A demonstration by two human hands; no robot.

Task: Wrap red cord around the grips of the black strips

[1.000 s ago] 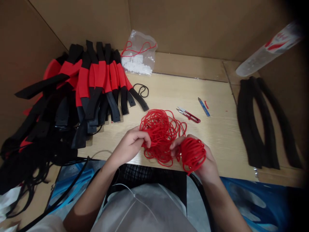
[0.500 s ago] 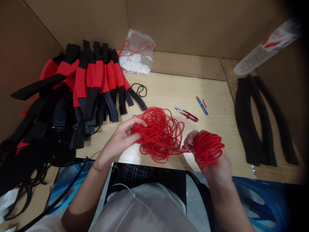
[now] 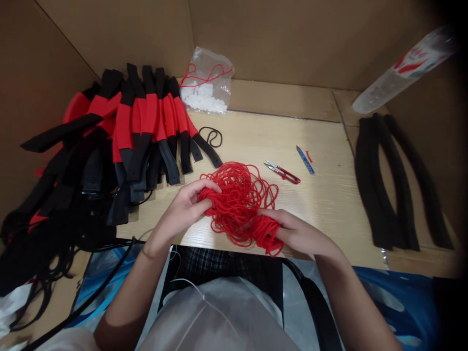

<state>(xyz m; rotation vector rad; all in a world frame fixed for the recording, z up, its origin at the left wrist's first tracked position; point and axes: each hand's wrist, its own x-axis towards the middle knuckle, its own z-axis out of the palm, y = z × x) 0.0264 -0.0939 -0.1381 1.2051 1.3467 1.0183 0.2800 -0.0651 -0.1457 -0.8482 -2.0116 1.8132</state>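
Observation:
A loose tangle of thin red cord (image 3: 237, 195) lies near the table's front edge. My left hand (image 3: 190, 202) is closed on the tangle's left side, thumb and fingers pinching a bunch of strands. At the tangle's lower right, my right hand (image 3: 288, 229) grips a wound bundle of the same red cord (image 3: 266, 233). The bundle now rests against the loose strands, and some of my right fingers are hidden behind it. Just beyond the cord are red-handled thread snips (image 3: 283, 173) with their blades apart.
A heap of curved black-and-red strips (image 3: 139, 117) fills the left. At the back lies a clear plastic bag (image 3: 208, 90) with white bits; a black cord loop (image 3: 214, 136) is in front. A blue pen-like tool (image 3: 305, 160), black curved strips (image 3: 398, 185) and a plastic bottle (image 3: 402, 70) are rightward.
My right hand has moved left with its wound bundle, from beside the tangle to against it, and has turned over. The left hand stays in place.

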